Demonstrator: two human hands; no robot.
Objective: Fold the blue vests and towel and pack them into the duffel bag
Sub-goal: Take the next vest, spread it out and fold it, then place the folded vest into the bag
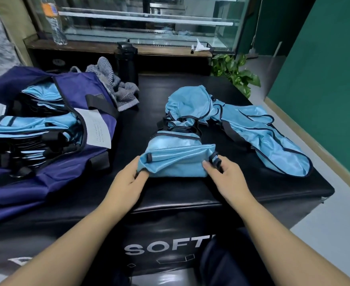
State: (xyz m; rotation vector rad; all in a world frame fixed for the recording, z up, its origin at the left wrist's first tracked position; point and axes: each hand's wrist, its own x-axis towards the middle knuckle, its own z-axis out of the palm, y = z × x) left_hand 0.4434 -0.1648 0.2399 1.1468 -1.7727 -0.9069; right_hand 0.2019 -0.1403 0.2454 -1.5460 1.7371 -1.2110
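A folded light-blue vest [176, 159] with black trim lies on the black padded box in front of me. My left hand [128, 178] grips its left end, and my right hand [221, 172] pinches its right end by a black strap. Behind it a crumpled blue vest [188, 106] is heaped, and another vest [269, 139] lies stretched out to the right. The navy duffel bag [66, 153] stands open at the left, holding several folded blue vests [31, 129]. A grey striped towel [112, 83] lies bunched behind the bag.
The black padded box [211, 193] drops off at its front and right edges. A black bottle [126, 60] stands behind the towel. A clear water bottle [54, 21] stands on the back ledge, and a green plant [234, 73] sits at the back right.
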